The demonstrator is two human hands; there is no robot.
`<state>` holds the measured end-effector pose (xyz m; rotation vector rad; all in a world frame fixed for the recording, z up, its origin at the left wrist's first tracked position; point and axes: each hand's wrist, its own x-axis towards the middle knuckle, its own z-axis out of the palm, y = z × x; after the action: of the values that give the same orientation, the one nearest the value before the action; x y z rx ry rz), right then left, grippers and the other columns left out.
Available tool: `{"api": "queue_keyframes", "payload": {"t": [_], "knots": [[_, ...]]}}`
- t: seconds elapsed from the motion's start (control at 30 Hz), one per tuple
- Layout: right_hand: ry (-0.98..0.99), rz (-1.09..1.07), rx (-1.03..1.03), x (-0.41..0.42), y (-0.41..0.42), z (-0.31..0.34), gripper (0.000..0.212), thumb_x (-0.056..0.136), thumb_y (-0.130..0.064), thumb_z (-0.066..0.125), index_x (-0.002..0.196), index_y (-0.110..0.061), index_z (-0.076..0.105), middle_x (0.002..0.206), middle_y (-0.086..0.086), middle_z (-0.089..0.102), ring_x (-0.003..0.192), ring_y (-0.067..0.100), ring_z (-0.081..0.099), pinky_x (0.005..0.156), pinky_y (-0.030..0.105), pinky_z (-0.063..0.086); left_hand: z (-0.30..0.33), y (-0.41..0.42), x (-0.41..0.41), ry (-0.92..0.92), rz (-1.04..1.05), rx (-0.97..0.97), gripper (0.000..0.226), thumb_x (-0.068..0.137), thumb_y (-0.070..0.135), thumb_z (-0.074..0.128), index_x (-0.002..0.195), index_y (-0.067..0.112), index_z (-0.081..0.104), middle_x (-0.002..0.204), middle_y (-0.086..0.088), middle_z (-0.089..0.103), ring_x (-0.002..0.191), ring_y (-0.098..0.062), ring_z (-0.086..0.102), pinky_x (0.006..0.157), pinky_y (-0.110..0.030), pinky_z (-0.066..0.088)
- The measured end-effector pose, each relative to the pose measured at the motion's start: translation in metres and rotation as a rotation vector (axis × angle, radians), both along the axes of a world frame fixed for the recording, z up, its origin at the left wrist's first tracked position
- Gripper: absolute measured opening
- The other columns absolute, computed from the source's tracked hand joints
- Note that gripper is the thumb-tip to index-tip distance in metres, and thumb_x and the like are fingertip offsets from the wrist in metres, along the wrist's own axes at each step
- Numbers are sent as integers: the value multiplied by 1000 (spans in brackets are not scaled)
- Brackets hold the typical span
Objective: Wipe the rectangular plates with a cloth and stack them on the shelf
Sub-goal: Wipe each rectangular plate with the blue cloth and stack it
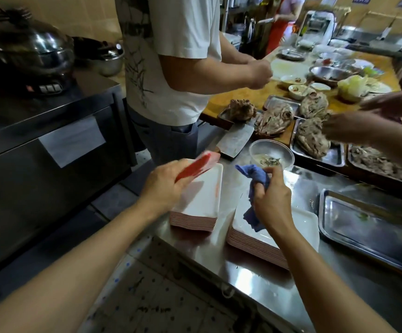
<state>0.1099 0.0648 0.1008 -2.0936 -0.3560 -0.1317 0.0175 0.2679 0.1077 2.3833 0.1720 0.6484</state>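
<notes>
Two stacks of white rectangular plates with red undersides stand on the steel counter: a left stack (202, 200) and a right stack (255, 234). My left hand (163, 186) grips one plate (198, 165) by its edge, tilted up above the left stack and blurred, its red underside showing. My right hand (270, 199) holds a crumpled blue cloth (257, 186) above the right stack, apart from the lifted plate.
A cleaver (236, 140) and a clear bowl (270, 153) lie just beyond the stacks. Steel trays with meat (315, 138) and an empty steel tray (373, 227) sit to the right. A person in a white shirt (171, 68) stands close behind; another person's hands (363, 121) work at right.
</notes>
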Motion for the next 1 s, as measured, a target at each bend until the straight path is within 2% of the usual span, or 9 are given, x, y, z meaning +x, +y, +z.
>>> {"api": "queue_keyframes", "payload": {"t": [0.1, 0.2, 0.37, 0.53, 0.73, 0.8, 0.87, 0.93, 1.0], "knots": [[18, 3, 23, 0, -2, -1, 11, 90, -7, 46, 96, -16, 45, 79, 12, 65, 71, 30, 61, 64, 38, 50, -15, -3, 1, 67, -43, 392, 14, 89, 18, 59, 101, 13, 65, 92, -4, 63, 87, -26, 58, 61, -38, 48], [35, -3, 41, 0, -5, -4, 14, 90, -6, 47, 91, -20, 45, 75, 9, 64, 64, 23, 60, 57, 29, 45, -27, -9, -1, 101, -118, 558, 20, 85, 9, 61, 104, 11, 66, 93, -10, 64, 88, -30, 61, 51, -38, 48], [43, -32, 40, 0, -12, -9, 13, 91, -8, 48, 90, -21, 47, 72, 5, 63, 61, 15, 59, 51, 20, 43, -51, -16, -5, 119, -190, 637, 29, 64, -2, 80, 88, 13, 71, 78, -5, 66, 69, -26, 64, 37, -28, 44], [58, -51, 32, 3, -18, -13, 11, 90, -7, 47, 92, -17, 48, 72, 8, 62, 63, 24, 60, 56, 31, 47, -73, -12, -2, 143, -205, 613, 36, 61, -4, 81, 90, 14, 71, 87, -3, 68, 76, -23, 65, 37, -29, 46], [68, -70, 21, 7, -24, -24, 11, 91, -11, 48, 90, -21, 47, 77, 8, 63, 65, 24, 61, 54, 30, 47, -88, -2, 7, 201, -247, 585, 35, 63, -8, 78, 92, 10, 70, 94, -7, 68, 81, -27, 65, 41, -33, 48], [71, -81, 5, 9, -25, -28, 10, 90, -11, 49, 91, -21, 47, 84, 11, 63, 73, 27, 61, 62, 33, 49, -93, 1, 9, 236, -251, 573, 35, 65, -8, 75, 96, 8, 69, 100, -10, 67, 88, -29, 65, 44, -34, 50], [82, -86, -7, 10, -27, -30, 9, 90, -12, 49, 92, -21, 47, 87, 13, 62, 78, 30, 60, 70, 39, 51, -101, 4, 11, 289, -260, 553, 35, 73, -6, 68, 105, 7, 66, 112, -12, 63, 100, -30, 61, 54, -39, 53], [88, -89, -12, 10, -28, -32, 10, 90, -11, 49, 91, -22, 47, 89, 13, 62, 81, 31, 60, 74, 41, 51, -110, 7, 14, 360, -269, 536, 37, 86, 3, 59, 122, 9, 59, 131, -11, 53, 118, -28, 50, 74, -41, 52], [96, -92, -14, 10, -29, -33, 11, 90, -10, 48, 91, -21, 47, 90, 13, 61, 83, 31, 59, 75, 40, 50, -118, 10, 16, 437, -274, 526, 42, 94, 18, 52, 136, 15, 47, 145, -5, 39, 132, -22, 36, 93, -38, 44]]}}
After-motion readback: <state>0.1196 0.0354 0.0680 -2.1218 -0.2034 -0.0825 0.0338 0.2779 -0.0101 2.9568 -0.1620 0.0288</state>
